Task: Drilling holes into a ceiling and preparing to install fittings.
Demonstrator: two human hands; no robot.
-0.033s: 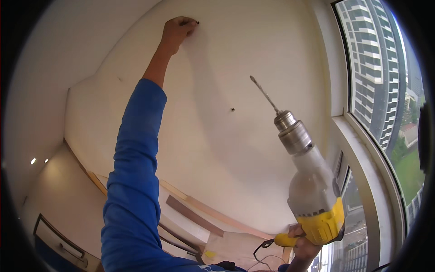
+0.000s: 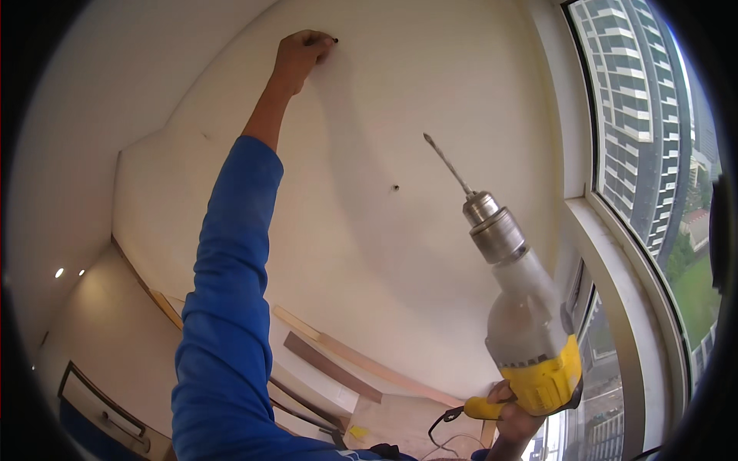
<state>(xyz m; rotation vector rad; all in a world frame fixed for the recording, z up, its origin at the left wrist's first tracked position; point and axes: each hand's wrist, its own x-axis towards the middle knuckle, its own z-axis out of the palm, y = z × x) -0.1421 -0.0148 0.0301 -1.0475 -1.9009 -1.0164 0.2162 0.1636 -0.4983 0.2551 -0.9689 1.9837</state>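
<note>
My left hand is raised high against the pale wall, its arm in a blue sleeve. Its fingers are bent together at a small dark spot; whether that is a hole or a little object between the fingertips, I cannot tell. At the lower right my right hand, partly hidden behind the tool, is closed round the yellow handle of a corded power drill. The drill points up and to the left, with a long drill bit in its metal chuck. The bit's tip appears apart from the wall.
Another small dark hole is in the wall, left of the bit. A window frame runs down the right, with tall buildings outside. Wooden boards lie below, beside my left arm. The drill's black cord hangs near my body.
Almost nothing differs. The view has shifted very slightly, and the drill sits a touch lower in it; both hands keep their holds.
</note>
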